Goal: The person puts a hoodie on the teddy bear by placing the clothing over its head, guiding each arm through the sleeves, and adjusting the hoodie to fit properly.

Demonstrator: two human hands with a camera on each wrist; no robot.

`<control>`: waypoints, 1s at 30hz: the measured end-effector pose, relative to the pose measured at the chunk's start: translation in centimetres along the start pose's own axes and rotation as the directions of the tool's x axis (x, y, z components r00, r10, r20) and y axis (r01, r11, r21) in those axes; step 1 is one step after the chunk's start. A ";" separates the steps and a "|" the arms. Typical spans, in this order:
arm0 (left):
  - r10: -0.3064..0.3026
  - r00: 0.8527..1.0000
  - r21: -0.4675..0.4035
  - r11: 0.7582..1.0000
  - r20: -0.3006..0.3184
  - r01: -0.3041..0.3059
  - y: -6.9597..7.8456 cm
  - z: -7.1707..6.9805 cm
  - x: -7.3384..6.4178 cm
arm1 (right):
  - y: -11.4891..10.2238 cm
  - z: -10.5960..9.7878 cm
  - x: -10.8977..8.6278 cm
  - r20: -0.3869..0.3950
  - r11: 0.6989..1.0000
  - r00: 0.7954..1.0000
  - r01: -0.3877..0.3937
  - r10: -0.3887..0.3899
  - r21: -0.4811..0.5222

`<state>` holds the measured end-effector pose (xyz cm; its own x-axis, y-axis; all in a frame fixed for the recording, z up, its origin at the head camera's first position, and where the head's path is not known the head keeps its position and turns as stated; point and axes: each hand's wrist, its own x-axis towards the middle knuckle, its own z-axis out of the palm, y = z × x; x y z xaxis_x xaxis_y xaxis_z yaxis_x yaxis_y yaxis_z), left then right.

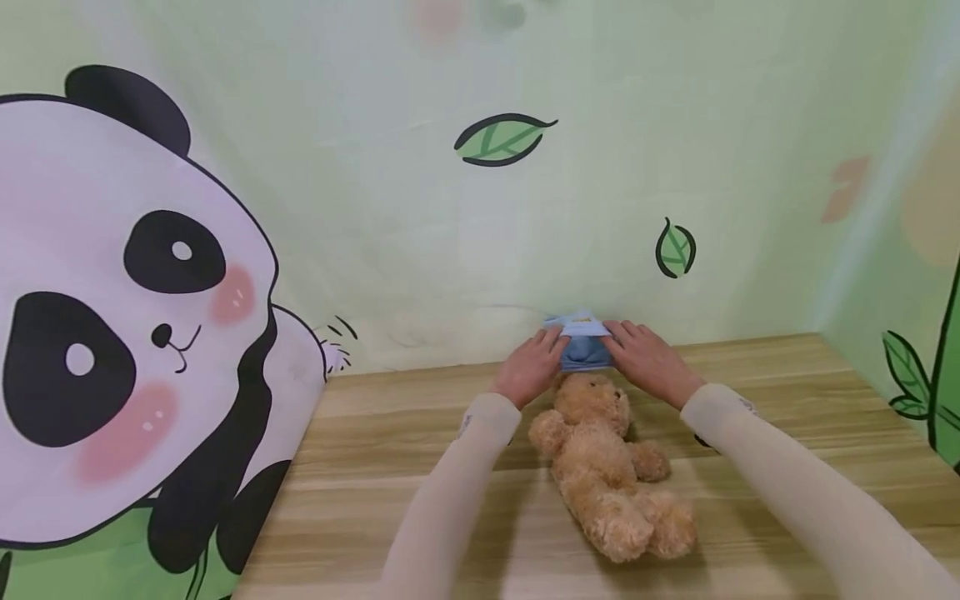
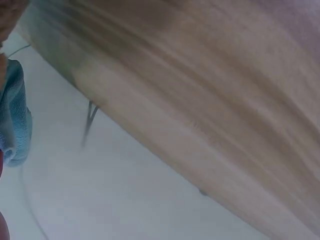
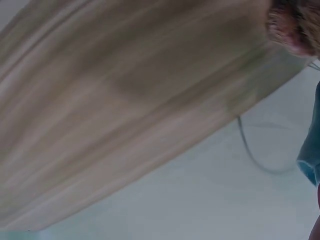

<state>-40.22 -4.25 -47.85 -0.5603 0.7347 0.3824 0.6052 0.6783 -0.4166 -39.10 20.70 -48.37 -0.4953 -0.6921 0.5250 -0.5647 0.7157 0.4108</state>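
A light brown teddy bear [image 1: 596, 458] lies on the wooden tabletop, its head toward the wall and its face turned right. Just past its head is a small blue cloth piece [image 1: 585, 353] with a paler band along the top and a yellowish mark. My left hand [image 1: 530, 367] pinches the cloth's left side, and my right hand [image 1: 651, 364] pinches the right. Part of the blue cloth [image 2: 16, 120] appears at the left wrist view's edge. The right wrist view shows a bit of the bear's fur [image 3: 305, 25] above the cloth [image 3: 312, 150].
The wood-grain tabletop [image 1: 405, 467] meets a pale green wall cover [image 1: 360, 208] close behind the hands. Printed on that cover are a large panda [image 1: 75, 183] at the left and several leaves. Another printed panel [image 1: 885, 275] borders the table on the right.
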 end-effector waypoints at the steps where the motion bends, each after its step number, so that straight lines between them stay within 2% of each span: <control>1: 0.004 1.000 -0.002 1.000 0.005 -0.004 0.1 0.2 0.0 | 0.0 0.2 -0.2 -0.001 1.000 1.000 -0.001 0.001 0.002; 10: 0.057 0.990 -0.046 0.998 0.132 -0.051 1.3 1.1 -0.6 | -0.7 1.5 -2.1 0.007 1.000 1.000 0.015 -0.015 0.024; 15: 0.084 0.982 -0.056 0.996 0.172 -0.075 1.5 1.1 -0.8 | -1.0 1.8 -2.8 0.034 0.994 0.999 0.012 -0.016 0.111; 18: 0.104 0.979 -0.062 0.994 0.173 -0.094 1.5 1.2 -1.0 | -1.2 1.8 -3.2 0.102 0.977 0.995 -0.032 0.011 0.209; 21: 0.103 0.981 -0.088 0.992 0.167 -0.089 1.5 1.4 -1.2 | -1.5 1.8 -3.4 0.207 0.938 0.977 -0.118 0.050 0.327; 25: 0.066 0.982 -0.184 0.982 0.176 -0.033 1.6 1.6 -1.4 | -1.8 1.3 -3.1 0.354 0.857 0.931 -0.250 0.085 0.450; 27: 0.038 0.978 -0.268 0.963 0.205 0.019 1.7 1.5 -1.3 | -1.8 1.0 -3.0 0.405 0.812 0.911 -0.297 0.082 0.503; 30: 0.000 0.966 -0.401 0.910 0.257 0.107 1.6 1.3 -1.3 | -1.5 0.2 -2.8 0.460 0.736 0.886 -0.347 0.055 0.582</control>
<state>-39.21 -4.14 -50.05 -0.6868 0.7096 0.1571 0.7177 0.6963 -0.0077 -37.04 21.55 -50.60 -0.7734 -0.6171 0.1450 -0.6275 0.7127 -0.3134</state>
